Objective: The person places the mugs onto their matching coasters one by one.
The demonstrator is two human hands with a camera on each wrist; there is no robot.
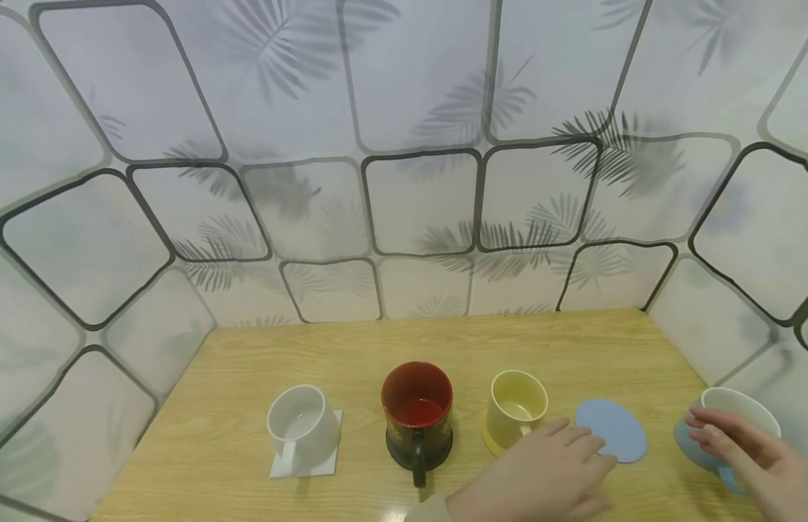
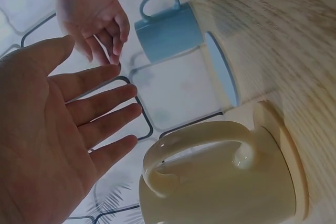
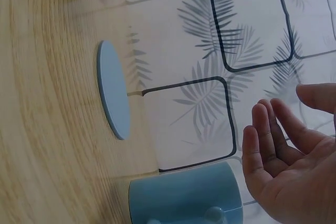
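Observation:
My left hand (image 1: 541,471) hovers palm down near the yellow mug (image 1: 513,417), its fingers spread and holding nothing. The mug stands upright on a round yellow coaster (image 2: 286,161), and its handle (image 2: 202,137) faces the hand in the left wrist view. To the right of it lies a round blue coaster (image 1: 611,431) with a bare top. My right hand (image 1: 756,457) is beside the light-blue mug (image 3: 184,192), fingers loosely bent. In the right wrist view a gap shows between these fingers and the mug. The blue mug is upright, off its coaster's right side.
A black mug with a red inside (image 1: 418,413) stands on a dark round coaster left of the yellow mug. Farther left, a white mug (image 1: 302,428) stands on a square white coaster (image 1: 336,453). Patterned wall covering (image 1: 417,203) encloses the wooden table (image 1: 352,344) at the back and sides.

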